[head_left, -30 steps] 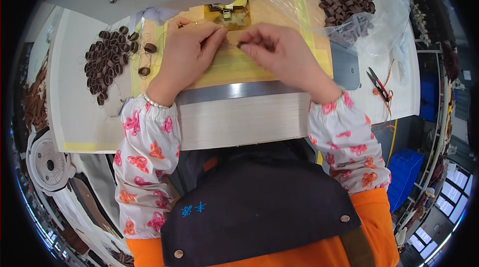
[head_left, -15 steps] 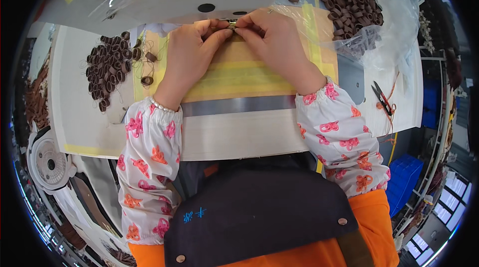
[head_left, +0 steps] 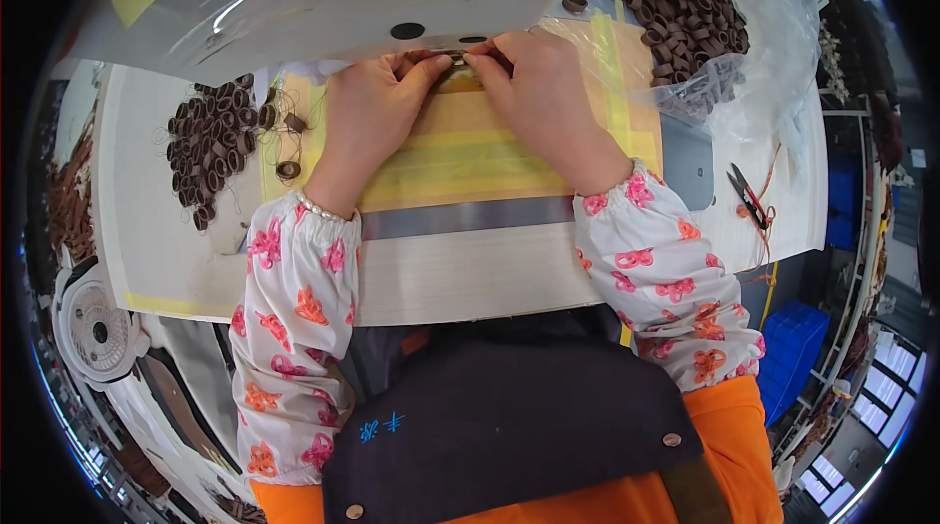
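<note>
My left hand (head_left: 370,118) and my right hand (head_left: 546,98) meet under the body of a white sewing machine (head_left: 323,10). Thumb and fingers are pinched together on both, close to the presser-foot area. Whatever they grip is small and mostly covered by the fingertips, so I cannot make it out. Beneath my hands lies a tan work surface with yellow tape strips (head_left: 460,157). To the left, a pile of small brown loops (head_left: 211,137) trails loose threads, with a few single loops nearer my left wrist. More brown loops (head_left: 685,20) fill an open clear plastic bag (head_left: 774,64) at the far right.
Red-handled scissors (head_left: 749,196) lie by the table's right edge beside an orange cord. A white fan (head_left: 98,328) stands off the table at lower left, and a blue crate (head_left: 793,357) sits low on the right. The machine body overhangs the far side.
My fingertips have drawn slightly apart and sit a little lower relative to the machine. The view has tilted slightly. Both hands keep their pinch; the piles look the same.
</note>
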`<state>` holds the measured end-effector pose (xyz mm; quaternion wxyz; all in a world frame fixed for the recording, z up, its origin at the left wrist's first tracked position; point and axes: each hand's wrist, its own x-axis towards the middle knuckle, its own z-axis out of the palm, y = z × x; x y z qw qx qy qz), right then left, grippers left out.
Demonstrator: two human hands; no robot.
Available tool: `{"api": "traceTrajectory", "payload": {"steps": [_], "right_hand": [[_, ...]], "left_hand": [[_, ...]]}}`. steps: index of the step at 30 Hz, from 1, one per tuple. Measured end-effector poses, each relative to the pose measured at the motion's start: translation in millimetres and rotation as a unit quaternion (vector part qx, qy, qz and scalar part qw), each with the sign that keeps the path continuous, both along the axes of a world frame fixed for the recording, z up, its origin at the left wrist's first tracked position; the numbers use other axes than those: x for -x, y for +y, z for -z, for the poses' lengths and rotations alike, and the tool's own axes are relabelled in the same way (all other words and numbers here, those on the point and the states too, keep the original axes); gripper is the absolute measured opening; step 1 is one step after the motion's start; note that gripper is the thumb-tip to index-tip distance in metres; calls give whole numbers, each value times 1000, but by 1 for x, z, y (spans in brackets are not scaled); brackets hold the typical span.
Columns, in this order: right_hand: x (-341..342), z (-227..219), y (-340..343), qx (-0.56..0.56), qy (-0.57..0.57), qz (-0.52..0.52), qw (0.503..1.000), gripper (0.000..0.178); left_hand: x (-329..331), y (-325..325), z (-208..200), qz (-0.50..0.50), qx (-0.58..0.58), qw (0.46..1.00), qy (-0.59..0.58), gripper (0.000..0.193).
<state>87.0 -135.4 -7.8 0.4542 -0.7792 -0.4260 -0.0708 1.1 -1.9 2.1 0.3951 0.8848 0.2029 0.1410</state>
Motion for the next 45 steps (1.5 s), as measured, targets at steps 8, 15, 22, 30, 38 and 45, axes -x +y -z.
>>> {"api": "traceTrajectory", "payload": {"steps": [8, 15, 22, 30, 38, 45], "right_hand": [[0, -3, 0, 31, -19, 11, 999, 8], [-3, -3, 1, 48, -3, 2, 999, 11], [-1, -6, 3, 83, -2, 9, 997, 11], [-3, -4, 4, 39, -13, 1, 999, 11], [-7, 1, -1, 38, 20, -5, 999, 12], [-33, -14, -21, 47, -85, 85, 992, 13]], "left_hand": [[-3, 7, 11, 17, 3, 1000, -18, 27], [-4, 8, 8, 29, 3, 1000, -7, 25], [-2, 11, 8, -2, 14, 999, 34, 27], [-1, 12, 16, 0, 35, 999, -35, 28], [-5, 3, 5, 20, 23, 1000, 3, 24], [22, -12, 4, 85, -168, 975, -118, 22]]}}
